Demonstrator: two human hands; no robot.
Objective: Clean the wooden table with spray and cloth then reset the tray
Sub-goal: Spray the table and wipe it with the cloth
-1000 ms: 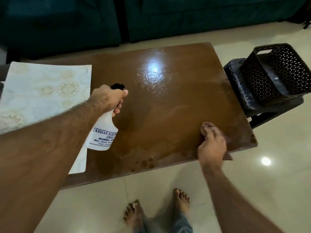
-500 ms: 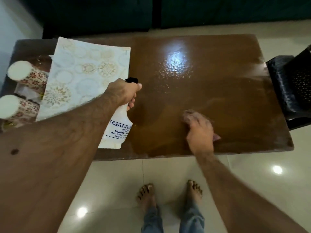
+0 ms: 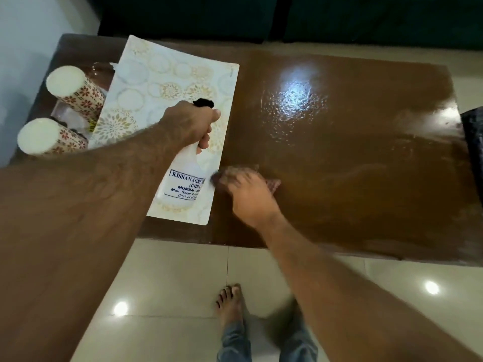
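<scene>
My left hand (image 3: 192,121) grips the neck of a white spray bottle (image 3: 184,182) with a black nozzle, held above the patterned white tray (image 3: 167,82) at the table's left part. My right hand (image 3: 248,194) presses flat on a brownish cloth (image 3: 273,183), mostly hidden under the fingers, on the wet wooden table (image 3: 352,152) next to the tray's right edge. The hand is blurred by motion. Wet streaks and droplets shine on the tabletop.
Two floral cups (image 3: 74,91) (image 3: 51,138) lie on the table's far left end beside the tray. A dark stool (image 3: 474,142) stands off the right end. A dark green sofa (image 3: 339,19) runs behind. My bare foot (image 3: 230,301) stands on glossy tile floor.
My right hand slid the cloth leftward along the table's near side, from the right corner to beside the tray. The view shifted left, bringing the cups in. The left hand kept the bottle.
</scene>
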